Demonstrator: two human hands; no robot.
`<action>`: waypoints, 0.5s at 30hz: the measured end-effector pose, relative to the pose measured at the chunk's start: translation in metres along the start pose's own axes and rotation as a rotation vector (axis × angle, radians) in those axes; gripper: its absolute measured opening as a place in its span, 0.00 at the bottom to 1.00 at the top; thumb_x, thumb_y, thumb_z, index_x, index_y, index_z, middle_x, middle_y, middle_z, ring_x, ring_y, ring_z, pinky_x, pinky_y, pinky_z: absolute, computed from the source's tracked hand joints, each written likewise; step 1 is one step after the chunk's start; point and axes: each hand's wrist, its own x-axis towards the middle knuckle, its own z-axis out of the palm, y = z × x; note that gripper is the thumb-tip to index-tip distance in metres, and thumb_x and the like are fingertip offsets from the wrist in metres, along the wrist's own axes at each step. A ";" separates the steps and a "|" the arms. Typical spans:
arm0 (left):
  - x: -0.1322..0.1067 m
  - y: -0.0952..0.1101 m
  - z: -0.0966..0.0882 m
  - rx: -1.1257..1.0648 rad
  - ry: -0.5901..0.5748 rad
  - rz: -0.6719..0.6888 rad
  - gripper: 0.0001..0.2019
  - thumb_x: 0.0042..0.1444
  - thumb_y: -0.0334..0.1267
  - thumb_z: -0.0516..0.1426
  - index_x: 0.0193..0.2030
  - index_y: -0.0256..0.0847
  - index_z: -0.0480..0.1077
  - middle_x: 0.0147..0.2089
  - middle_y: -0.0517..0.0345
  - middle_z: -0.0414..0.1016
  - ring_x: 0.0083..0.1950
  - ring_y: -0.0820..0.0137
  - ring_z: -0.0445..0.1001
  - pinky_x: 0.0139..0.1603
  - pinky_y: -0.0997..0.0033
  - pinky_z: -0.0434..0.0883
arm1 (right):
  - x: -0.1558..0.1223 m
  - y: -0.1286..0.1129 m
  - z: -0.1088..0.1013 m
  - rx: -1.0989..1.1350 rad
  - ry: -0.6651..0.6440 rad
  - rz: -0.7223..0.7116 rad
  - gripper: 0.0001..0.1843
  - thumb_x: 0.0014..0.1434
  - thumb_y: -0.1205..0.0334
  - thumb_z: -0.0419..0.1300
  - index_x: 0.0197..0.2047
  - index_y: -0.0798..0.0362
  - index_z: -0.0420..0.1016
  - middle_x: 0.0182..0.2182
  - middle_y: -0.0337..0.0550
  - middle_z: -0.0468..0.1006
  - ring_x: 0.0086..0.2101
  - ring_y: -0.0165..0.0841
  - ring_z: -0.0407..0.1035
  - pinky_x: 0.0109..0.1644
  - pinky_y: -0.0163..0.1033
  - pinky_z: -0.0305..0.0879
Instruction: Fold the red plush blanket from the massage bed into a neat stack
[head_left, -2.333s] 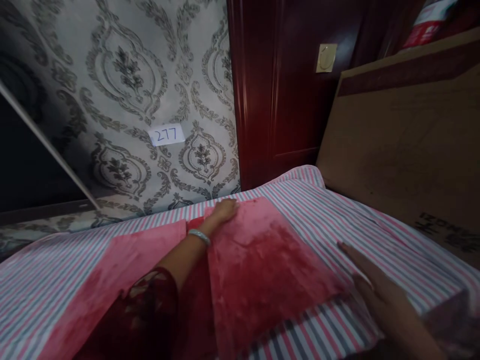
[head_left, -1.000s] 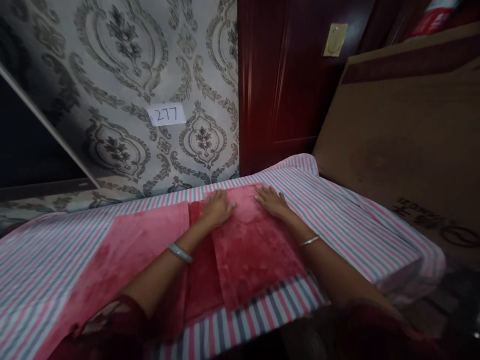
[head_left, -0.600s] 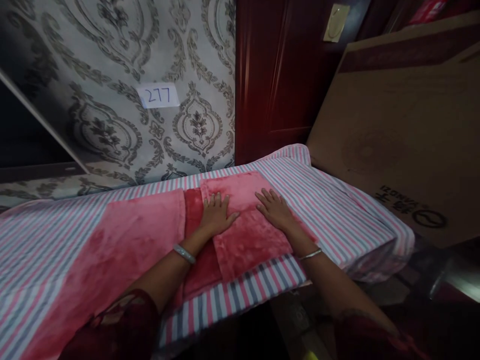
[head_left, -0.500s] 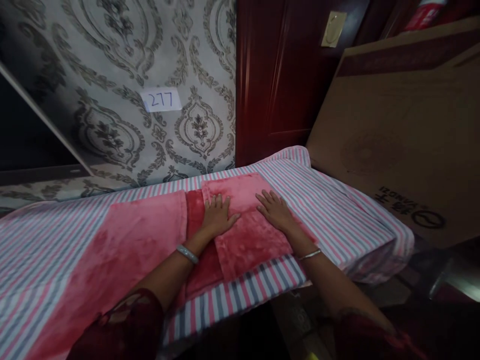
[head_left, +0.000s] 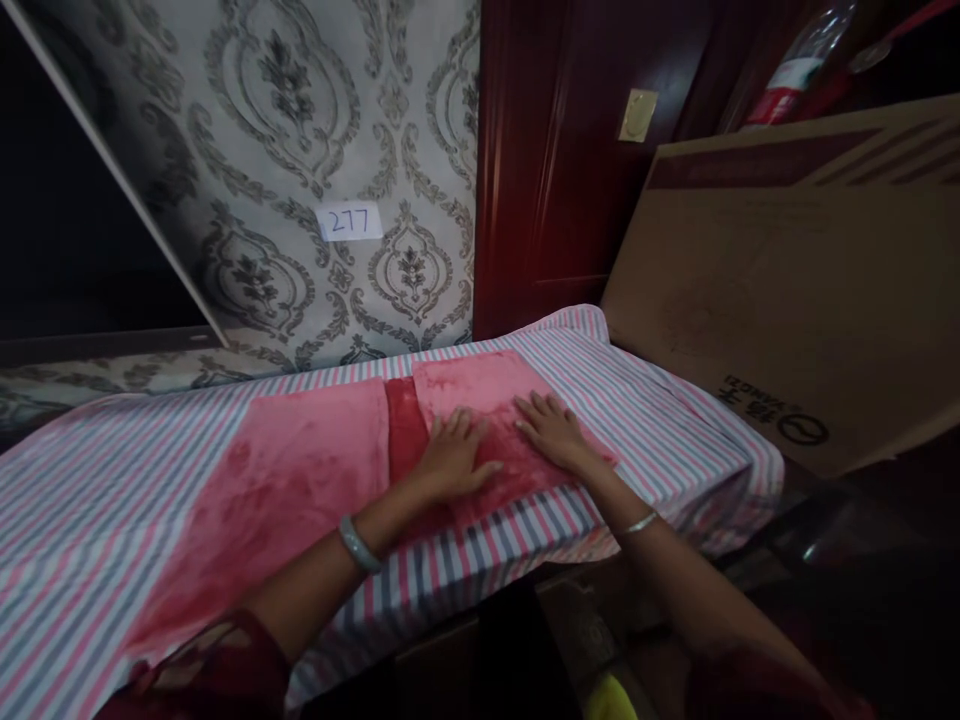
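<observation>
A plush red-pink cloth (head_left: 315, 450) lies on a striped sheet (head_left: 645, 385), its right part folded over into a flap (head_left: 472, 380). My left hand (head_left: 454, 455) rests flat on the flap near its left edge, fingers spread. On the right side of the same flap lies my right hand (head_left: 553, 430), palm down with the fingers apart. Between the flap and the cloth's left part shows a strip of darker red. Neither hand grips anything.
Behind the sheet stand a patterned wall with a paper marked 277 (head_left: 350, 221) and a dark red door panel (head_left: 551, 150). A large cardboard box (head_left: 780, 280) leans at the right, a bottle (head_left: 799, 75) behind it. A dark screen (head_left: 82, 210) fills the upper left.
My left hand has slid a little toward the right and nearer to me over the folded flap. My right hand stays on it. The camera view has shifted slightly.
</observation>
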 end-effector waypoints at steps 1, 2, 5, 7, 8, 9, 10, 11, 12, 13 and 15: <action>-0.009 0.003 0.006 -0.004 -0.011 0.020 0.40 0.62 0.61 0.50 0.74 0.40 0.51 0.76 0.39 0.46 0.77 0.49 0.40 0.74 0.41 0.38 | -0.009 0.000 0.005 -0.020 0.003 -0.004 0.32 0.71 0.41 0.40 0.75 0.38 0.46 0.74 0.43 0.43 0.71 0.49 0.39 0.68 0.65 0.46; -0.017 0.004 0.013 -0.006 -0.026 0.020 0.40 0.62 0.62 0.50 0.74 0.40 0.51 0.77 0.40 0.44 0.77 0.48 0.38 0.74 0.40 0.38 | -0.017 0.001 0.010 -0.044 0.010 -0.005 0.32 0.71 0.41 0.40 0.74 0.38 0.47 0.74 0.42 0.43 0.71 0.49 0.39 0.68 0.65 0.45; -0.027 0.005 0.026 -0.012 -0.057 -0.023 0.40 0.63 0.61 0.49 0.75 0.39 0.49 0.77 0.40 0.39 0.78 0.48 0.34 0.73 0.38 0.37 | -0.029 0.002 0.023 -0.111 0.057 -0.003 0.32 0.70 0.42 0.42 0.74 0.40 0.49 0.73 0.42 0.44 0.71 0.48 0.40 0.68 0.65 0.45; -0.026 0.005 0.028 -0.028 -0.060 -0.037 0.40 0.64 0.61 0.48 0.75 0.39 0.48 0.78 0.40 0.37 0.78 0.49 0.32 0.73 0.38 0.35 | -0.030 0.001 0.026 -0.132 0.086 -0.009 0.32 0.70 0.43 0.42 0.74 0.40 0.51 0.73 0.43 0.45 0.70 0.48 0.41 0.68 0.65 0.46; -0.025 0.005 0.027 -0.045 -0.068 -0.039 0.40 0.63 0.61 0.49 0.75 0.39 0.49 0.78 0.40 0.37 0.78 0.49 0.32 0.73 0.38 0.35 | -0.030 0.000 0.027 -0.135 0.089 -0.010 0.31 0.71 0.44 0.42 0.74 0.40 0.51 0.73 0.44 0.46 0.70 0.48 0.42 0.68 0.65 0.47; -0.023 0.004 0.024 -0.071 -0.085 -0.040 0.40 0.63 0.61 0.49 0.75 0.39 0.49 0.78 0.41 0.38 0.78 0.49 0.32 0.73 0.38 0.35 | -0.029 0.000 0.027 -0.136 0.086 -0.011 0.31 0.71 0.44 0.42 0.74 0.40 0.51 0.73 0.44 0.46 0.70 0.47 0.42 0.68 0.64 0.47; -0.023 0.003 0.020 -0.111 -0.109 -0.039 0.39 0.63 0.61 0.49 0.74 0.41 0.51 0.77 0.42 0.39 0.78 0.50 0.34 0.74 0.38 0.37 | -0.029 0.000 0.027 -0.136 0.081 -0.011 0.31 0.71 0.45 0.42 0.74 0.40 0.51 0.73 0.43 0.47 0.70 0.47 0.43 0.68 0.64 0.47; -0.023 0.000 0.015 -0.164 -0.130 -0.039 0.37 0.64 0.60 0.49 0.73 0.43 0.53 0.77 0.44 0.42 0.78 0.51 0.37 0.74 0.39 0.39 | -0.029 0.000 0.027 -0.135 0.078 -0.012 0.31 0.71 0.45 0.43 0.74 0.40 0.51 0.73 0.43 0.47 0.70 0.47 0.43 0.68 0.64 0.47; -0.026 -0.004 0.009 -0.223 -0.136 -0.035 0.33 0.65 0.58 0.48 0.72 0.45 0.56 0.77 0.47 0.47 0.77 0.54 0.41 0.74 0.41 0.43 | -0.029 0.002 0.028 -0.133 0.078 -0.016 0.31 0.70 0.46 0.43 0.74 0.40 0.51 0.73 0.43 0.47 0.70 0.46 0.43 0.68 0.63 0.47; -0.031 -0.009 0.002 -0.281 -0.119 -0.021 0.29 0.67 0.54 0.47 0.70 0.47 0.60 0.75 0.50 0.52 0.76 0.57 0.47 0.74 0.45 0.47 | -0.029 0.003 0.028 -0.130 0.081 -0.021 0.31 0.70 0.46 0.43 0.74 0.40 0.51 0.73 0.43 0.48 0.70 0.46 0.43 0.68 0.63 0.47; -0.049 -0.024 -0.012 -0.343 -0.012 0.012 0.22 0.68 0.47 0.47 0.65 0.49 0.66 0.70 0.53 0.65 0.72 0.63 0.60 0.72 0.54 0.55 | -0.029 0.007 0.028 -0.118 0.086 -0.030 0.30 0.70 0.48 0.44 0.73 0.40 0.53 0.72 0.43 0.49 0.70 0.46 0.45 0.68 0.64 0.48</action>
